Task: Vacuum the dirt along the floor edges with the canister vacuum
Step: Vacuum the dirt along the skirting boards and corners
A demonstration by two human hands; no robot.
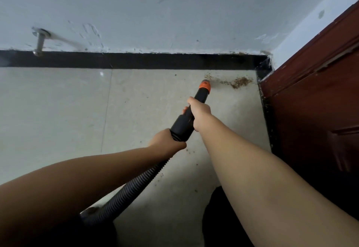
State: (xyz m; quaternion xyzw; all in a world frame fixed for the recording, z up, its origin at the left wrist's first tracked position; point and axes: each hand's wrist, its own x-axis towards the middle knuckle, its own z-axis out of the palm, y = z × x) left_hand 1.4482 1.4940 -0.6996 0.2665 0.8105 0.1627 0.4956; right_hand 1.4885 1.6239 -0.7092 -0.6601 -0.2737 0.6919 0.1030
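At the floor corner where the black skirting meets the dark red door, the vacuum wand (191, 114) points down and away, its orange nozzle tip (205, 85) touching the left end of a trail of brown dirt (237, 83) that runs along the skirting (136, 61) toward the door (314, 99). The wand looks like rigid plastic, light enough to steer with one hand, and its smooth black tube could twist in a loose hold; the ribbed hose (136, 188) behind it is soft and springy and will likely tug back as it bends. The right hand (200, 112) has its grip wrapped around the wand's middle, and the left hand (167, 139) is closed around the cuff where hose joins wand, which seems the sound place to take it: one hand aiming, one carrying the hose's drag. The hose trails down to the lower left; only a dark rounded part shows there, so the canister and whatever it has collected cannot be seen. Loose specks (191, 150) lie on the pale floor tile (58, 110) beside the hose. A metal door stopper (39, 42) juts from the wall (174, 13), well apart to the left
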